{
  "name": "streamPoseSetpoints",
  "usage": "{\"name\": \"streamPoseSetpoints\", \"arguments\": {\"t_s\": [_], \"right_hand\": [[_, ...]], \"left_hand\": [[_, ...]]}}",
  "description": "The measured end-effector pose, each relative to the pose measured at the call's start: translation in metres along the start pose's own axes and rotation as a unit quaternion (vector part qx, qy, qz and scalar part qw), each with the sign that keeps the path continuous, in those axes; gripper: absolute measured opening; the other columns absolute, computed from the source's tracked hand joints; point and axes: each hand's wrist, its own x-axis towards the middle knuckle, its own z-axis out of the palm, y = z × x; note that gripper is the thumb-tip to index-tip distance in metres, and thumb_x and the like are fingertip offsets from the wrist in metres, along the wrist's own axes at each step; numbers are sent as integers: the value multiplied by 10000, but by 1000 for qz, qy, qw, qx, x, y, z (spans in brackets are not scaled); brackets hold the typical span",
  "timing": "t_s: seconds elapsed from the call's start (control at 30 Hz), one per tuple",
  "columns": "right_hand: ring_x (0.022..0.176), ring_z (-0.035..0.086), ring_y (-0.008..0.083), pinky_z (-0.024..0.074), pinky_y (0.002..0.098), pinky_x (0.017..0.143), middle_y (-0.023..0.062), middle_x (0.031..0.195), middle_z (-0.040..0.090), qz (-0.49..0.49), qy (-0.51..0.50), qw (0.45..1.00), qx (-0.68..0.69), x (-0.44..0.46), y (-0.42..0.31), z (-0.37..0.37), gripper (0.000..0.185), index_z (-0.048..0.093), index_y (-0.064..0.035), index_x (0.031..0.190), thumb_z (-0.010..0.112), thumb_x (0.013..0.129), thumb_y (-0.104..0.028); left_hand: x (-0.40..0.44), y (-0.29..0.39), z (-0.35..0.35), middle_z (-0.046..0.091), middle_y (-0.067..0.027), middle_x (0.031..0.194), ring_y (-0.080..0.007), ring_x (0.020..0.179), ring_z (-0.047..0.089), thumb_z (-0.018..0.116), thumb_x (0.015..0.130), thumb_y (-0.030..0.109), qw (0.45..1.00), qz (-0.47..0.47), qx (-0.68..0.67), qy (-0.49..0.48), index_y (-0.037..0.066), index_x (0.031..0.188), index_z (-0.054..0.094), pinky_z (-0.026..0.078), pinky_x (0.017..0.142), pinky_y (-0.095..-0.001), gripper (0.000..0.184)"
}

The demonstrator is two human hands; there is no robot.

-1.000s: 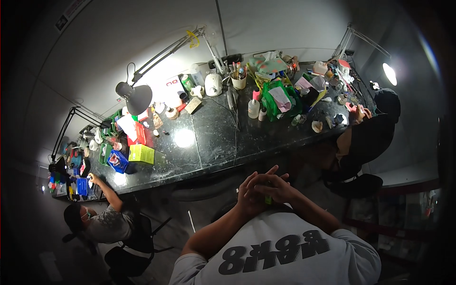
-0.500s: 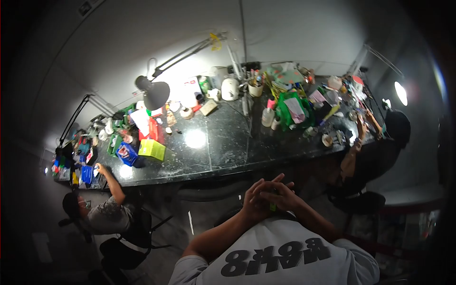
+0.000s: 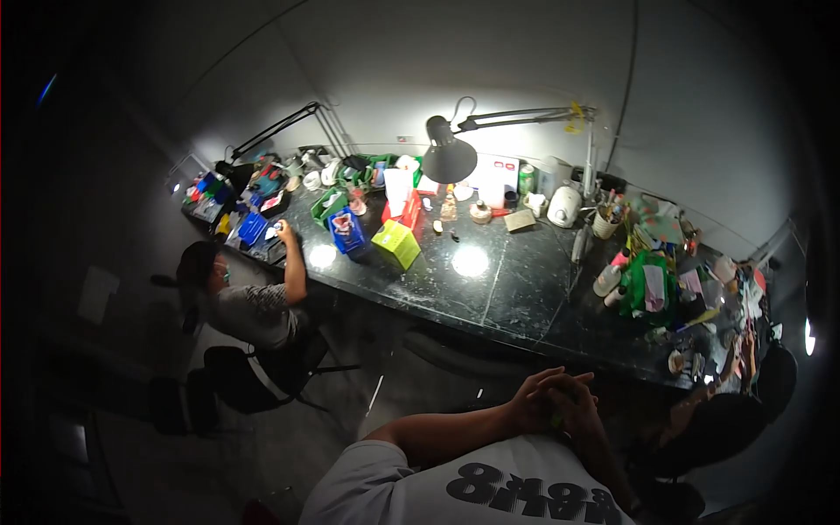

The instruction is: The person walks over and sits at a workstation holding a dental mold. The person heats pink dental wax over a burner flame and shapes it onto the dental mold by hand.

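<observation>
My left hand (image 3: 534, 398) and my right hand (image 3: 573, 407) are clasped in front of my chest, fingers laced and closed around each other. No tool shows in either one. A small green patch (image 3: 556, 422) peeks out under the clasped fingers; what it is I cannot tell. Both hands are off the dark worktable (image 3: 525, 306), near its front edge. On the table beyond stand a yellow-green box (image 3: 396, 244), a blue container (image 3: 347, 230) and a white bottle (image 3: 606, 280). A green bag (image 3: 647, 284) lies farther right.
A black desk lamp (image 3: 451, 157) hangs over the table's back. At the left a co-worker (image 3: 254, 306) sits with one hand on the table; another person (image 3: 726, 429) is at the right. A dark chair (image 3: 241, 376) stands at left. Tool cup (image 3: 605, 223) stands at the back.
My view has swung toward the left, so the table and co-workers sit farther right in the picture. My hands stay clasped together.
</observation>
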Motion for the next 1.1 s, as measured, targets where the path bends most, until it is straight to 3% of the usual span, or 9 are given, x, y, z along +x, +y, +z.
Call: {"name": "streamPoseSetpoints", "arguments": {"t_s": [0.03, 0.33, 0.67, 0.73, 0.87, 0.93, 1.07, 1.1], "right_hand": [[783, 687, 207, 547, 314, 766, 131, 1038, 710, -17, -40, 999, -3, -2, -1, -3, 201, 641, -43, 1112, 540, 977, -153], [798, 684, 198, 543, 303, 766, 129, 1020, 709, -24, -85, 988, 125, 21, 13, 18, 190, 630, -34, 1108, 531, 977, -128], [813, 682, 189, 538, 291, 765, 126, 1000, 708, -23, -102, 986, 128, 30, 5, 25, 177, 619, -23, 1104, 520, 977, -99], [817, 681, 187, 537, 289, 765, 126, 996, 707, -23, -103, 986, 126, 31, 5, 24, 175, 617, -20, 1103, 518, 977, -93], [823, 680, 184, 535, 284, 765, 125, 988, 707, -21, -104, 986, 126, 33, 3, 25, 171, 612, -16, 1101, 514, 977, -82], [826, 679, 182, 534, 282, 765, 124, 983, 707, -20, -103, 987, 125, 34, 3, 25, 169, 610, -14, 1100, 512, 977, -76], [833, 678, 178, 532, 277, 765, 123, 975, 706, -19, -99, 988, 114, 35, -1, 25, 164, 605, -10, 1098, 508, 978, -64], [834, 678, 177, 532, 276, 765, 123, 973, 706, -18, -98, 989, 108, 35, -3, 24, 163, 604, -8, 1098, 507, 978, -62]], "left_hand": [[-2, 1, 1, 447, -243, 1395, -353, 1319, 428, 383, 978, 485, 1000, 5, 3, 4, 173, 1484, 337, 312, 1099, -493, 596], [-14, 7, 3, 447, -235, 1398, -350, 1311, 437, 369, 984, 475, 998, 38, -44, 14, 182, 1473, 362, 315, 1097, -489, 570], [-25, 11, 4, 458, -231, 1392, -348, 1313, 434, 360, 985, 477, 998, 67, -20, -5, 183, 1476, 358, 314, 1101, -487, 572], [-26, 12, 5, 528, -179, 1341, -309, 1315, 440, 387, 984, 468, 997, 73, 6, -23, 181, 1416, 449, 306, 1102, -509, 522], [-29, 14, 2, 523, -187, 1346, -316, 1315, 440, 383, 985, 465, 997, 79, -4, -4, 182, 1414, 451, 305, 1101, -514, 518], [-28, 15, -1, 466, -228, 1390, -342, 1313, 438, 364, 983, 481, 997, 79, -9, 4, 190, 1475, 360, 320, 1096, -489, 571], [-28, 17, 0, 463, -232, 1391, -345, 1312, 438, 364, 984, 479, 997, 73, -38, 10, 189, 1472, 365, 316, 1097, -491, 568], [-27, 17, 3, 503, -215, 1355, -336, 1304, 448, 376, 985, 469, 997, 73, -25, 2, 171, 1429, 425, 322, 1093, -502, 537]]}}
